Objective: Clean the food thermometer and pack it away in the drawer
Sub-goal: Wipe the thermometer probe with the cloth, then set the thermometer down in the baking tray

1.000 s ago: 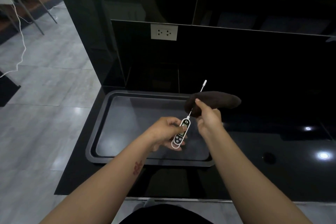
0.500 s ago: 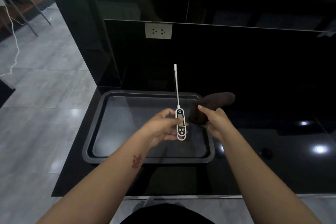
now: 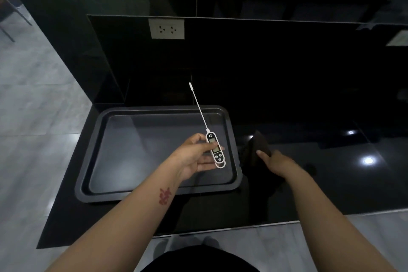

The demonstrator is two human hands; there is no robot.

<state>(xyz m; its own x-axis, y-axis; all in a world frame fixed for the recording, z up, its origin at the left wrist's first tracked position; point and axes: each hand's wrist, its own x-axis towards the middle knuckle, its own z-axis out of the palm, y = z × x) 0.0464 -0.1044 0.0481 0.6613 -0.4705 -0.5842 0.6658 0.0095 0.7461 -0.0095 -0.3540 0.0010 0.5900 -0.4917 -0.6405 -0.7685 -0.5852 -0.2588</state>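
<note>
My left hand (image 3: 194, 157) grips the white food thermometer (image 3: 215, 149) by its body, above the right part of the dark tray (image 3: 92, 161). Its thin metal probe points up and away, ending in a white tip cap. The display and buttons face me. My right hand (image 3: 277, 163) holds a dark brown cloth (image 3: 254, 150) low over the black counter, just right of the tray. The cloth is apart from the thermometer. No drawer is in view.
The glossy black counter (image 3: 331, 183) runs right, with ceiling light reflections. A black back wall carries a white double socket (image 3: 166, 28). Grey tiled floor lies to the left and below the counter's front edge.
The right hand has drawn the cloth off the probe and lowered it to the counter at the right. The left hand has tilted the thermometer, so the probe now leans left.
</note>
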